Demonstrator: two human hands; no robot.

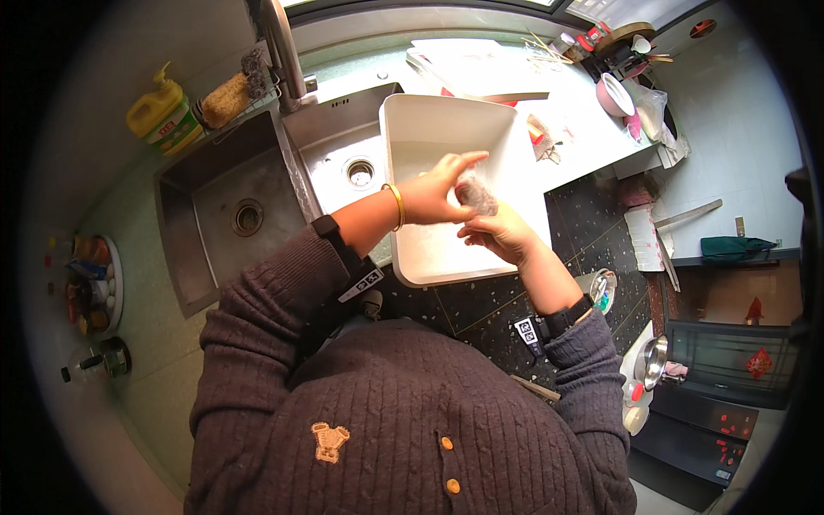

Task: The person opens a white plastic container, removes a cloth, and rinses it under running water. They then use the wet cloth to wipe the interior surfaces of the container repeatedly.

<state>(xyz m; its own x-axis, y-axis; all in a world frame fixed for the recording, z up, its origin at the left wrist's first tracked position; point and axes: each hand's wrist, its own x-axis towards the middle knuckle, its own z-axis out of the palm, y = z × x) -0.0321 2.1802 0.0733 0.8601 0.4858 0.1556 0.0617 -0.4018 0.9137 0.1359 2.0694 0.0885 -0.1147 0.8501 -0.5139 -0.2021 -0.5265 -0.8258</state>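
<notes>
My left hand (434, 196), with a gold bangle at the wrist, has its thumb and fingers spread around a small greyish wad (477, 196). The wad looks like a scrubbing pad, though its material is blurred. Against its lower end is my right hand (502, 235), fingers curled and partly hidden beneath the wad. Both hands are over a large white rectangular plastic tub (444, 119). This tub rests partly over the right sink bowl and juts past the counter's front edge.
Left of the tub are a steel double sink (222, 187) and its faucet (283, 51). A yellow pump bottle (161, 116) and a sponge (225, 103) stand behind. Counter clutter includes a pink bowl (615, 95). A bin (602, 286) stands on the dark floor.
</notes>
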